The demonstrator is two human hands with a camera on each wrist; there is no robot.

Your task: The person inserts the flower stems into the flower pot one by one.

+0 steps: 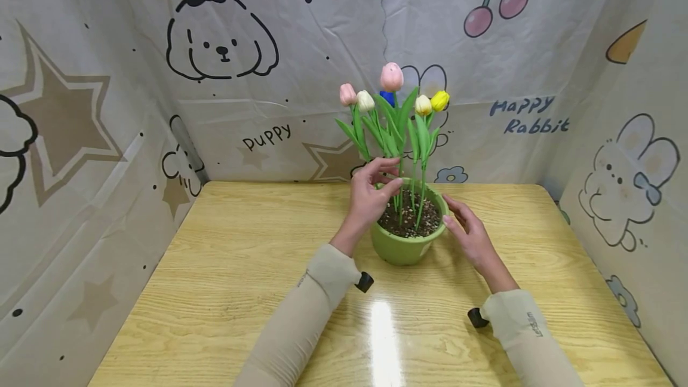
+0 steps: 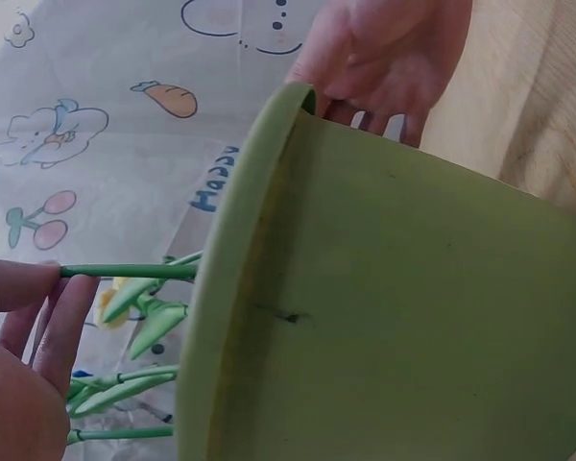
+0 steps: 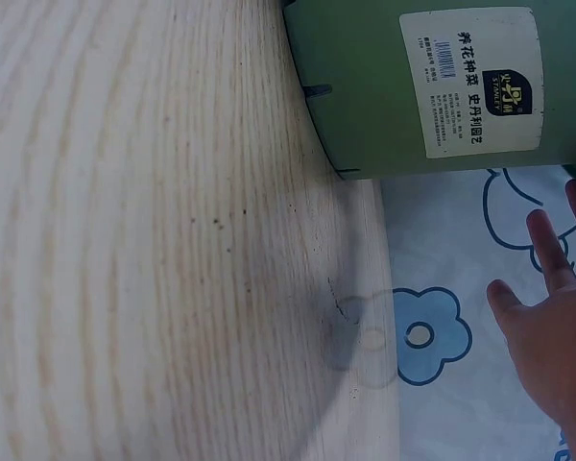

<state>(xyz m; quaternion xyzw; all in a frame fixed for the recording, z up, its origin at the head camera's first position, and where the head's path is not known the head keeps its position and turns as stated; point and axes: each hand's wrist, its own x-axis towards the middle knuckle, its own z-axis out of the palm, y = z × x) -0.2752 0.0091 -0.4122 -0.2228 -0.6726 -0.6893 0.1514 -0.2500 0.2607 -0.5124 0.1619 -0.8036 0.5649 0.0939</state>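
A green flower pot point(image 1: 403, 249) filled with dark soil point(image 1: 396, 224) stands on the table with several artificial tulips upright in it. My left hand point(image 1: 369, 193) is above the pot's left rim. Between its thumb and fingers it pinches a green tulip stem point(image 2: 130, 272). The large pink tulip point(image 1: 392, 77) rises above that hand; leaves partly hide which bloom the pinched stem bears. My right hand point(image 1: 469, 235) is at the pot's right side with fingers spread and relaxed near the rim. Whether it touches the pot I cannot tell.
Other blooms are a smaller pink tulip point(image 1: 347, 94), a white one point(image 1: 365, 101), a cream one point(image 1: 423, 105), a yellow one point(image 1: 440, 100) and a partly hidden blue one point(image 1: 387, 97). Printed cloth point(image 1: 322, 34) hangs behind and beside the wooden table point(image 1: 242, 267). A label point(image 3: 475, 82) is on the pot.
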